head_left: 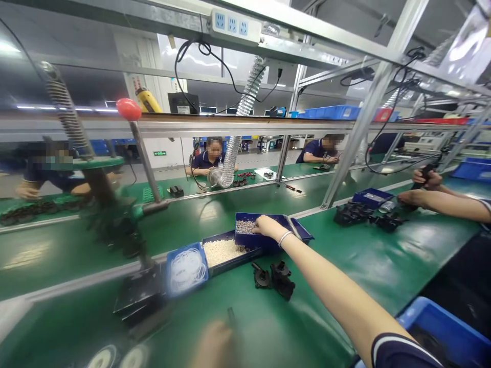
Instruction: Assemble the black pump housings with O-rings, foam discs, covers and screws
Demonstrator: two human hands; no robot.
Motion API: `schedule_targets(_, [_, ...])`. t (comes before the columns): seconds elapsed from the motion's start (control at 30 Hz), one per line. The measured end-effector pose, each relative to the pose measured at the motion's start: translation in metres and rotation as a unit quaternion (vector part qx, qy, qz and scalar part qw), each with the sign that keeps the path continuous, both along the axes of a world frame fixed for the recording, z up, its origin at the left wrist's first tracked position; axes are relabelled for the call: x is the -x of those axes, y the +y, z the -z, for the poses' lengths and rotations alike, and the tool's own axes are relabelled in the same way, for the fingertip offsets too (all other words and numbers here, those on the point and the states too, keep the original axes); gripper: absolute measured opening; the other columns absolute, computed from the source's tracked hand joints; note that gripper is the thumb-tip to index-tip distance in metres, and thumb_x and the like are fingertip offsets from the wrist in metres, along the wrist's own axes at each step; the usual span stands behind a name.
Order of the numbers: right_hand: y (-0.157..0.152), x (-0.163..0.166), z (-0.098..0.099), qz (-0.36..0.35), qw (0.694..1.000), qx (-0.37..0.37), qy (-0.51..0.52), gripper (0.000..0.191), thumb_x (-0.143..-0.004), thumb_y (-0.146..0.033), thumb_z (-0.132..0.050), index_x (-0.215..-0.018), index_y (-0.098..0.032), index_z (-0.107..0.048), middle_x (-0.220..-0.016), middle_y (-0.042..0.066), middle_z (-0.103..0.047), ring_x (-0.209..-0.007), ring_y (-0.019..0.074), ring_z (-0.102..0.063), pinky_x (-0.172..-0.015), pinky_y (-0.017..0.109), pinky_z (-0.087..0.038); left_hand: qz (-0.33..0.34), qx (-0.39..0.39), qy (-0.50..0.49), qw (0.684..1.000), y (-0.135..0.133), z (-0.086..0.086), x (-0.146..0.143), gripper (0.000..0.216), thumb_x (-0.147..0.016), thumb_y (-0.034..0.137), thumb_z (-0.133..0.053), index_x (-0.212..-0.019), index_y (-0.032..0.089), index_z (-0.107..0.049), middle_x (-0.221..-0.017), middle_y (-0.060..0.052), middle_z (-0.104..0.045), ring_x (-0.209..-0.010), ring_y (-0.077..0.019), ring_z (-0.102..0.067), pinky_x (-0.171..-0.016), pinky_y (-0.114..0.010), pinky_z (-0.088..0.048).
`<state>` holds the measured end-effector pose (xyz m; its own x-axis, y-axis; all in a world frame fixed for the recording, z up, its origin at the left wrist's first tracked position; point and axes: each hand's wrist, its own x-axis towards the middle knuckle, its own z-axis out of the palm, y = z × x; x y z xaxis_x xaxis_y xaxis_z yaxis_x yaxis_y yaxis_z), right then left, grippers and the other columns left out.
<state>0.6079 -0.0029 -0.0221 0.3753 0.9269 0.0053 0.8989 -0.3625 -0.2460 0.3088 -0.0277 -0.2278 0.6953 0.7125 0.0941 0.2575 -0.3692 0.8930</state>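
My right hand (266, 226) reaches forward into a dark blue tray (295, 225), its fingertips pinched down in a pile of small metal parts (244, 226). A bracelet sits on that wrist. My left hand (215, 345) is a blur at the bottom edge, low over the green mat. A thin dark piece (230, 314) sticks up by its fingers; the blur hides the grip. Two black plastic parts (274, 278) lie on the mat just below my right forearm.
Left of the metal parts stand a tray of white pieces (222, 251) and a blue tray of white rings (187, 268). A hand press with a red knob (128, 109) rises at left. A co-worker's arms (441, 197) work over black parts (353, 212) at right. A blue bin (445, 327) sits bottom right.
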Motion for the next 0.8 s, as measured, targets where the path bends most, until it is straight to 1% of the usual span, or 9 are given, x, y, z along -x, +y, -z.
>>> schedule_targets(0.1, [0.003,-0.02,0.022,0.018,1.0,0.01,0.012,0.027,-0.093,-0.037,-0.061,-0.087,-0.01,-0.064,-0.088,0.004,-0.066,-0.085,0.0145,-0.064,-0.085,0.034,-0.052,-0.017,0.007,-0.018,1.0,0.004,0.02,-0.023,0.044,-0.07,0.066,-0.062,-0.062,0.022,-0.065,-0.066,-0.009,-0.066,-0.067,-0.0226,-0.067,-0.066,-0.032,-0.058])
schedule_targets(0.2, [0.008,-0.032,0.034,0.021,0.999,-0.005,0.042,0.029,-0.094,-0.037,-0.06,-0.086,-0.01,-0.064,-0.085,0.003,-0.066,-0.083,0.0138,-0.064,-0.082,0.032,-0.053,-0.027,0.014,-0.032,0.999,0.003,0.034,-0.029,0.051,-0.073,0.069,-0.054,-0.062,0.021,-0.065,-0.063,-0.01,-0.065,-0.058,-0.0209,-0.064,-0.057,-0.031,-0.057])
schedule_targets(0.33, [0.012,-0.046,0.046,0.034,0.993,-0.019,0.114,0.031,-0.096,-0.039,-0.057,-0.088,-0.01,-0.063,-0.075,0.001,-0.063,-0.067,0.01,-0.061,-0.068,0.026,-0.053,-0.034,0.007,-0.052,0.998,0.014,0.038,-0.028,0.048,-0.069,0.068,-0.061,-0.058,0.022,-0.061,-0.058,-0.008,-0.06,-0.057,-0.0199,-0.062,-0.054,-0.029,-0.055])
schedule_targets(0.43, [0.011,-0.052,0.051,0.045,0.983,-0.034,0.176,0.03,-0.097,-0.038,-0.056,-0.089,-0.01,-0.063,-0.068,-0.002,-0.06,-0.056,0.0071,-0.057,-0.059,0.022,-0.051,-0.031,-0.004,-0.063,0.998,0.022,0.037,-0.024,0.046,-0.072,0.066,-0.061,-0.06,0.022,-0.061,-0.059,-0.007,-0.058,-0.059,-0.0206,-0.063,-0.055,-0.029,-0.056])
schedule_targets(0.5, [0.01,-0.053,0.052,0.051,0.974,-0.051,0.215,0.028,-0.097,-0.036,-0.056,-0.091,-0.01,-0.063,-0.066,-0.003,-0.06,-0.053,0.006,-0.055,-0.055,0.02,-0.05,-0.029,-0.014,-0.067,0.997,0.019,0.036,-0.022,0.042,-0.078,0.062,-0.058,-0.066,0.022,-0.064,-0.062,-0.006,-0.06,-0.062,-0.0204,-0.064,-0.059,-0.03,-0.057])
schedule_targets(0.57, [0.009,-0.053,0.05,0.058,0.963,-0.068,0.253,0.026,-0.097,-0.034,-0.057,-0.093,-0.01,-0.063,-0.065,-0.003,-0.059,-0.05,0.0052,-0.054,-0.052,0.018,-0.049,-0.029,-0.028,-0.07,0.997,0.01,0.035,-0.021,0.039,-0.082,0.058,-0.055,-0.074,0.022,-0.066,-0.067,-0.007,-0.061,-0.066,-0.0208,-0.065,-0.063,-0.031,-0.057])
schedule_targets(0.67, [0.009,-0.05,0.043,0.066,0.943,-0.093,0.312,0.024,-0.097,-0.032,-0.056,-0.093,-0.009,-0.062,-0.062,-0.004,-0.06,-0.046,0.005,-0.054,-0.049,0.017,-0.048,-0.027,-0.051,-0.074,0.996,-0.003,0.033,-0.026,0.038,-0.084,0.056,-0.055,-0.078,0.02,-0.066,-0.069,-0.009,-0.06,-0.067,-0.022,-0.064,-0.064,-0.033,-0.057])
schedule_targets(0.73, [0.007,-0.046,0.035,0.065,0.929,-0.118,0.345,0.022,-0.097,-0.029,-0.057,-0.092,-0.009,-0.062,-0.064,-0.003,-0.062,-0.049,0.0061,-0.058,-0.051,0.018,-0.051,-0.019,-0.075,-0.081,0.994,-0.008,0.031,-0.031,0.035,-0.083,0.053,-0.057,-0.08,0.019,-0.065,-0.072,-0.009,-0.06,-0.068,-0.0226,-0.064,-0.066,-0.035,-0.057])
schedule_targets(0.8, [0.004,-0.038,0.025,0.052,0.915,-0.151,0.37,0.017,-0.095,-0.025,-0.058,-0.091,-0.009,-0.061,-0.069,-0.001,-0.066,-0.056,0.0078,-0.064,-0.059,0.02,-0.055,-0.01,-0.108,-0.091,0.99,-0.01,0.029,-0.034,0.03,-0.081,0.049,-0.061,-0.083,0.019,-0.066,-0.076,-0.01,-0.06,-0.072,-0.0233,-0.064,-0.069,-0.036,-0.057])
